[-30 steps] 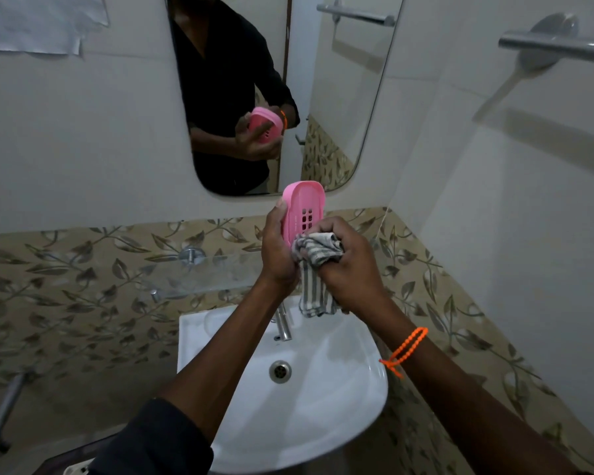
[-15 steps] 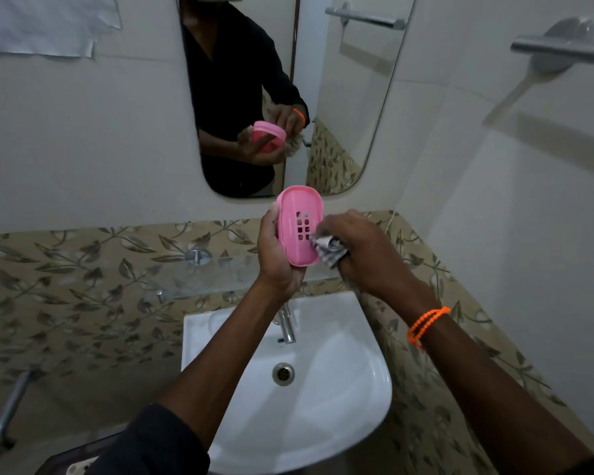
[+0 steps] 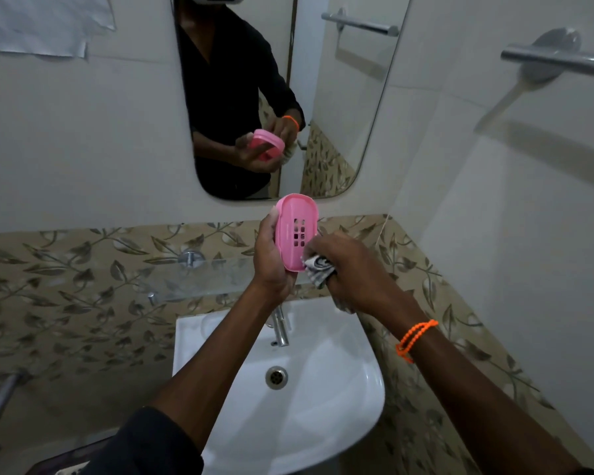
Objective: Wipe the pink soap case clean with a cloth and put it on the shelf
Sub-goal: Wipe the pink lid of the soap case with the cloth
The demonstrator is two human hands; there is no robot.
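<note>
- Since a second ago, the pink soap case (image 3: 297, 231) has turned its slotted face more toward the camera, and the cloth (image 3: 318, 269) has slid from hanging below it to its lower right edge.
- Left hand (image 3: 271, 255) holds the case upright, its grip clamped on the left rim and lower end, above the white sink (image 3: 323, 406).
- Right hand (image 3: 350, 272) has its grip bunched tight on the striped cloth, pressing it against the case.
- Behind the hands, the glass shelf (image 3: 199, 279) runs along the leaf-patterned tiles.
</note>
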